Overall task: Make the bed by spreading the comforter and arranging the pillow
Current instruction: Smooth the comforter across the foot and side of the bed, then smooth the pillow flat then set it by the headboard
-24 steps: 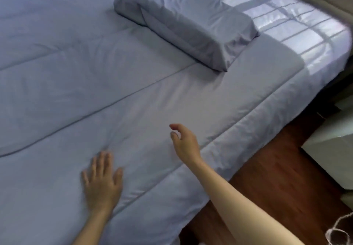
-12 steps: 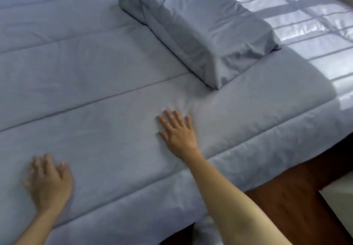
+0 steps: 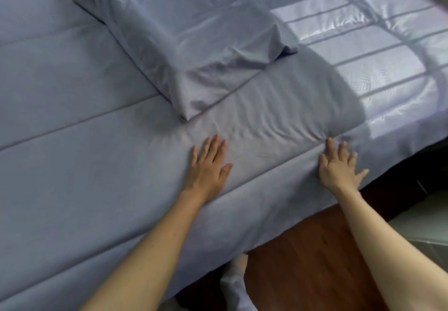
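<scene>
Both palms flat, gripping nothing: left hand [image 3: 208, 165] and right hand [image 3: 339, 167] press the comforter [image 3: 97, 165] near the pillow [image 3: 194, 43]. Best sweep ripples outward toward the edge, pressure even.

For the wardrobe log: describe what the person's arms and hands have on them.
Nothing is worn: both forearms are bare up to the frame edge, with no sleeves in view. The left hand and right hand show no gloves, rings, watch or bracelets.

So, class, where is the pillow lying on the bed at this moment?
In the head view, the pillow lies at an angle on the comforter, upper centre, beyond the left hand and beside the sunlit patch.
</scene>
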A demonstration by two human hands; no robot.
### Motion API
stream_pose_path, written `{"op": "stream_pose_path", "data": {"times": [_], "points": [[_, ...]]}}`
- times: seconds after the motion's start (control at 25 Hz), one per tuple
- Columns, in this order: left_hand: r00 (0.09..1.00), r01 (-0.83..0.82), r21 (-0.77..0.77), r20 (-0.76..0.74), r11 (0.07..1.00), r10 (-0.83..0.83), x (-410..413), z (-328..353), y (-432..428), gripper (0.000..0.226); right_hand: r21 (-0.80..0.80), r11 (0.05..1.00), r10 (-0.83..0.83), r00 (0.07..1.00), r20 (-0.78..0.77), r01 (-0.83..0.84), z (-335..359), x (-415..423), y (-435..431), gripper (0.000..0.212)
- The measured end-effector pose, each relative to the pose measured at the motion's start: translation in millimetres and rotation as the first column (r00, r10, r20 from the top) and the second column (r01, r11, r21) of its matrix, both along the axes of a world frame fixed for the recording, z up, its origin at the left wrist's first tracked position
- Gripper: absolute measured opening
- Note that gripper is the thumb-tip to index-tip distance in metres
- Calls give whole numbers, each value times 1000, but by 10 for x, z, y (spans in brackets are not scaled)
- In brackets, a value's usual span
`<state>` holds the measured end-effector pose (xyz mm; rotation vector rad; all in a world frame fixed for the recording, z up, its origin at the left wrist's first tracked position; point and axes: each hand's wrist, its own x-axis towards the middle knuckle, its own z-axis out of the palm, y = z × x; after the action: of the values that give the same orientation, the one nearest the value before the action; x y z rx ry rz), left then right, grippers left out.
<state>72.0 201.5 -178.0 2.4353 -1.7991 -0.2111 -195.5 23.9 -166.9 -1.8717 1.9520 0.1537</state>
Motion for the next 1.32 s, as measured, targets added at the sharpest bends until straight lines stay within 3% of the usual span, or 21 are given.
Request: {"op": "stream_pose_path", "data": {"times": [0.08, 0.12, 0.2, 0.24, 0.28, 0.36, 0.4, 0.44, 0.48, 0.56, 0.72, 0.84, 0.96, 1.04, 1.12, 1.2, 1.24, 1.32], "points": [[998, -57, 12, -5, 998, 57, 63, -19, 171, 62, -50, 974, -214, 971, 111, 220, 105, 317, 77, 53], [991, -130, 41, -16, 991, 131, 127, -38, 399, 63, -110, 974, -176, 969, 171, 197, 159, 580, 239, 52], [960, -279, 86, 12, 957, 279, 268, -73, 999, 65, -215, 976, 99, 955, 278, -38, 230, 1151, 781, 55], [940, -343, 90, 30, 935, 341, 361, -76, 1319, 68, -222, 945, 302, 897, 322, -239, 267, 1455, 1091, 58], [911, -412, 105, 42, 905, 410, 456, -90, 1640, 70, -193, 860, 510, 789, 342, -473, 281, 1727, 1378, 60], [788, -613, 141, 31, 778, 615, 615, -120, 2243, 75, -124, 493, 844, 439, 308, -861, 254, 2080, 1846, 59], [667, -737, 154, 7, 658, 745, 647, -103, 2445, 78, -106, 306, 930, 274, 243, -946, 192, 2144, 1961, 58], [530, -837, 157, -10, 525, 848, 647, -77, 2533, 83, -102, 183, 972, 164, 169, -978, 124, 2163, 1960, 57], [418, -893, 170, -33, 417, 908, 622, -58, 2521, 86, -118, 132, 985, 117, 124, -984, 56, 2151, 1878, 57], [330, -926, 165, -81, 339, 941, 523, 60, 2152, 76, -177, 206, 977, 192, 93, -962, -43, 2060, 1478, 55], [552, -827, -31, -237, 562, 799, 223, 204, 859, 56, -175, 556, 831, 548, 98, -813, -75, 1473, 26, 57], [562, -827, -200, -339, 525, 755, 216, 377, -131, 45, -208, 642, 752, 659, -14, -737, -73, 833, -1273, 56], [454, -891, -254, -447, 377, 770, 406, 597, -973, 56, -238, 728, 651, 757, -56, -643, -52, 262, -2333, 53], [297, -953, -214, -511, 216, 807, 602, 715, -1339, 62, -274, 778, 571, 818, -64, -565, -19, 52, -2812, 51], [109, -993, -95, -551, 67, 827, 765, 796, -1546, 69, -302, 872, 386, 921, -57, -384, 57, 136, -3167, 46], [2, -1000, -13, -556, -6, 831, 882, 855, -1629, 73, -266, 959, 130, 987, 92, -102, 242, 597, -3402, 43], [-14, -1000, 7, -548, -12, 836, 935, 887, -1652, 73, -220, 974, 94, 975, 202, -48, 366, 931, -3443, 42], [-17, -1000, 19, -551, -8, 834, 1029, 907, -1668, 65, -168, 965, 256, 845, 470, -200, 558, 1656, -3389, 42]]}}
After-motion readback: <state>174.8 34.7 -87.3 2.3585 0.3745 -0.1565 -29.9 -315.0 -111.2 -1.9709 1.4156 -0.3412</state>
